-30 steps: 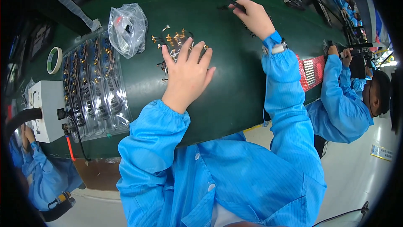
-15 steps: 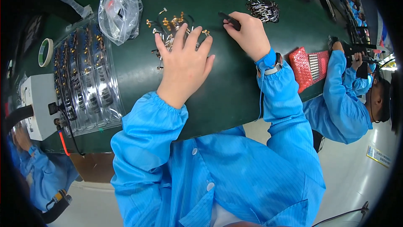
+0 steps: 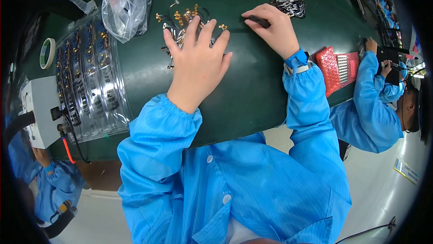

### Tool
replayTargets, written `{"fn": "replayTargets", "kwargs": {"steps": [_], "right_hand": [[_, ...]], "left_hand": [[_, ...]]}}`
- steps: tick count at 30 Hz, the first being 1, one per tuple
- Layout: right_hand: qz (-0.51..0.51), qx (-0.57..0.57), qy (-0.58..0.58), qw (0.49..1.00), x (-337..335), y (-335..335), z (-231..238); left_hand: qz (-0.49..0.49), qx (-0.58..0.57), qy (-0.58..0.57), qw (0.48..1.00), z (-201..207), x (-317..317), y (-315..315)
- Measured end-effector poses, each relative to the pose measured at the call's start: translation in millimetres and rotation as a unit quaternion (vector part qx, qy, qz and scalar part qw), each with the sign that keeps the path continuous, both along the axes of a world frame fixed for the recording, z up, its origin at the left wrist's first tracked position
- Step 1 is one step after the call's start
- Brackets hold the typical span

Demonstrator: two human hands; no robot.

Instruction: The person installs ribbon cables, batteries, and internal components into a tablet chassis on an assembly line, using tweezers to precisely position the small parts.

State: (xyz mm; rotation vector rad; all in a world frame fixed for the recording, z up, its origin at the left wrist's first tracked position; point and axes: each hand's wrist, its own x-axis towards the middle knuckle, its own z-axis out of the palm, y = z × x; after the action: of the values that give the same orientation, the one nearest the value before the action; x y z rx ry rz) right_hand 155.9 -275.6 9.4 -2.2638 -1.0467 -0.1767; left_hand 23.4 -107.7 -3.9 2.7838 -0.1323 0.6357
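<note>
Head view: we count two piles of small cables, one gold-ended pile [image 3: 179,16] and one dark pile [image 3: 288,5], plus one dark tool [image 3: 260,21], one clear bag [image 3: 126,9] and one tape roll [image 3: 47,53]. Our left hand [image 3: 196,63] is palm down, open, fingers spread over the gold-ended pile. Our right hand [image 3: 276,31], nearer the dark pile, pinches the dark tool between thumb and fingers. Beneath lies a green table [image 3: 243,99]; beyond its near edge, a pale floor [image 3: 106,219]. One blue-clad co-worker [image 3: 370,108] is at right.

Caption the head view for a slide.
Left hand spread over gold-ended parts, right hand holding a black item, at a green table.
</note>
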Motion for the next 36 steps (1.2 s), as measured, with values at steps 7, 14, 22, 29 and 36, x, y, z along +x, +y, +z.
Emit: {"fn": "replayTargets", "kwargs": {"steps": [7,14,22,29,36], "right_hand": [[-0.009,-0.029,0.001,1.0,2,4,-6],[-0.016,-0.04,0.005,0.999,-1,5,-6],[-0.007,-0.023,0.024,0.999,1,4,-8],[0.042,-0.003,0.028,0.999,-4,12,-8],[0.101,-0.014,0.011,0.995,-6,16,-7]], "left_hand": [[-0.025,0.028,0.007,0.999,-1,2,-4],[-0.02,0.026,-0.006,0.999,-4,2,-4],[-0.009,0.015,-0.013,1.0,-1,2,-4],[0.008,0.017,-0.009,1.0,-2,3,-3],[0.019,0.037,0.015,0.999,-1,0,-2]]}}
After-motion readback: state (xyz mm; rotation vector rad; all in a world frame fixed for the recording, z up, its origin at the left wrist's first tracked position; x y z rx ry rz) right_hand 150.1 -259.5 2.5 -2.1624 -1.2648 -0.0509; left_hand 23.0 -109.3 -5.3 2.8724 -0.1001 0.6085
